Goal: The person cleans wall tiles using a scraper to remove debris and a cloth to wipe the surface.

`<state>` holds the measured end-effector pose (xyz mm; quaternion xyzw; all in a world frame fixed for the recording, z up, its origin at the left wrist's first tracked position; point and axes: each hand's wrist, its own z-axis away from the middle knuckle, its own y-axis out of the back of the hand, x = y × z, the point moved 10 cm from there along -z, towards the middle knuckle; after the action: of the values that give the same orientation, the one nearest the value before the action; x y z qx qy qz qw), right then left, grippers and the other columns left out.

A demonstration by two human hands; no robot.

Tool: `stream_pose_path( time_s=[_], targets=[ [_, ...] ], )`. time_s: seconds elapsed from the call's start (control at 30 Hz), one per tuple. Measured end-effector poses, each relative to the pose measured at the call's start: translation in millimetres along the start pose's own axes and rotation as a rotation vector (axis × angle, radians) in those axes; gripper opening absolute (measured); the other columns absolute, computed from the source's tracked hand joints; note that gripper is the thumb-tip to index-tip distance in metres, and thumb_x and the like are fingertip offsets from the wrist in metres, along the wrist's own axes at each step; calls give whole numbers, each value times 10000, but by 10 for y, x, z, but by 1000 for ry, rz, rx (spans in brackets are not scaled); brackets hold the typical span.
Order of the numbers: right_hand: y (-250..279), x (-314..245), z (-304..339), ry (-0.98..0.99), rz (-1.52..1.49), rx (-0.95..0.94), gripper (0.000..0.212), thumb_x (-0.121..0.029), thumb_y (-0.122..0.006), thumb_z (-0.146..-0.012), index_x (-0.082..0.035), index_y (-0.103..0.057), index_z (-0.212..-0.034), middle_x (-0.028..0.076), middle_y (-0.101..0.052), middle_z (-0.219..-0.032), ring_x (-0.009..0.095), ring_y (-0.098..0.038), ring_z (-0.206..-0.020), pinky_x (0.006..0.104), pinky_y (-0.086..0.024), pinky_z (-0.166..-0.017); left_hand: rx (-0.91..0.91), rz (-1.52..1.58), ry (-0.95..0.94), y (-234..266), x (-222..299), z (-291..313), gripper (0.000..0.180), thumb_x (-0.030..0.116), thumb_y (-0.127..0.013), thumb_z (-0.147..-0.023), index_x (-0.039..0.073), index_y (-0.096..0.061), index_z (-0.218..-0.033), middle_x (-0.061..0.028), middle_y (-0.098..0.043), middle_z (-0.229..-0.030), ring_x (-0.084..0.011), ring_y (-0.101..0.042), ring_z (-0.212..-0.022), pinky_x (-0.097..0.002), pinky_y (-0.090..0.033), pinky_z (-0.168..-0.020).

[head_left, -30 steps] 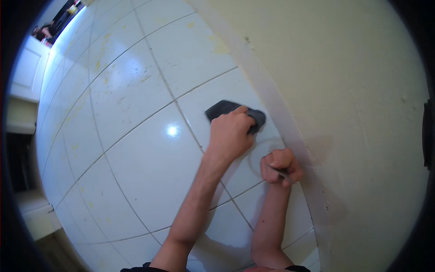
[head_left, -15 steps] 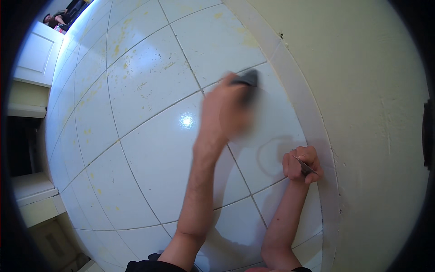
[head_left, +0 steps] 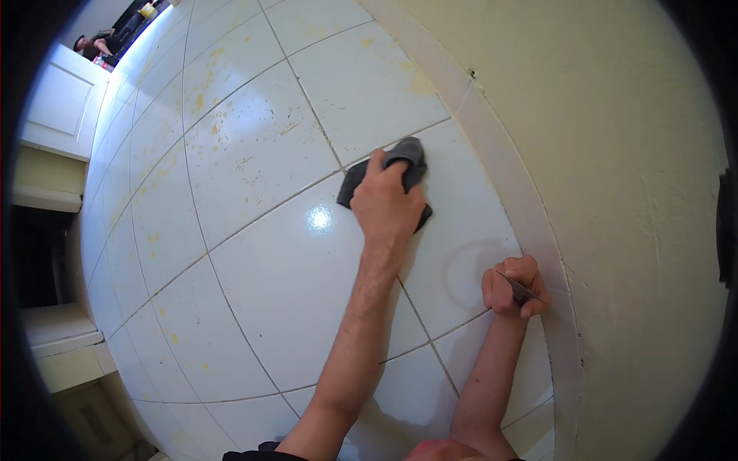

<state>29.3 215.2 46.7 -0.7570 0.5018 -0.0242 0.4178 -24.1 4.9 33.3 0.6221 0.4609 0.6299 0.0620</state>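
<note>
My left hand (head_left: 384, 207) presses a bunched dark grey cloth (head_left: 411, 154) against the white tiled floor (head_left: 277, 307), near a grout line. Its fingers are closed over the rag, which spreads out on both sides of the hand. Close to the foot of the wall on the right, my right hand (head_left: 503, 296) rests as a fist on the tiles. A thin, pointed, flat metal blade (head_left: 520, 289) sticks up out of that fist, like a scraper; the part inside the fingers is hidden.
Yellow stains (head_left: 201, 100) and dark specks mark the tiles ahead and to the left. A cream wall (head_left: 638, 207) with a pale skirting strip (head_left: 500, 169) runs along the right. At the left stand a white panelled door (head_left: 58, 104) and a dark opening (head_left: 42, 253). Another person (head_left: 94, 48) is far off.
My left hand, blurred by motion before, has swept the cloth a little left and nearer, and the cloth now lies spread on the floor. My right hand keeps its place and its grip.
</note>
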Motion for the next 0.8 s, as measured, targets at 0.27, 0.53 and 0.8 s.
stream_pose_path(
  time_s=[0.27,0.53,0.8],
  targets=[
    [93,-16,42,119,-10,131,755,31,-709,-713,277,-445,-1376,-34,-358,-451,56,-309,-320,289,-148,-354,-489,7,-312,-336,541,203,270,48,-671,-679,27,-764,-932,-131,-681,-1008,-382,-691,-874,-469,-564,-765],
    [107,66,49,39,-67,153,762,-32,-728,-696,230,-494,-1373,19,-486,-574,101,-375,-330,304,-195,-351,-86,-90,-101,-116,159,75,315,60,-727,-674,66,-783,-983,-122,-667,-1232,-384,-705,-859,-478,-571,-763],
    [138,2,12,98,-99,169,771,6,-701,-638,292,-489,-1322,-21,-379,-491,64,-329,-326,292,-174,-351,-360,205,-288,-97,538,70,319,-7,-670,-641,-2,-760,-947,-161,-694,-1148,-371,-678,-773,-422,-559,-706]
  ],
)
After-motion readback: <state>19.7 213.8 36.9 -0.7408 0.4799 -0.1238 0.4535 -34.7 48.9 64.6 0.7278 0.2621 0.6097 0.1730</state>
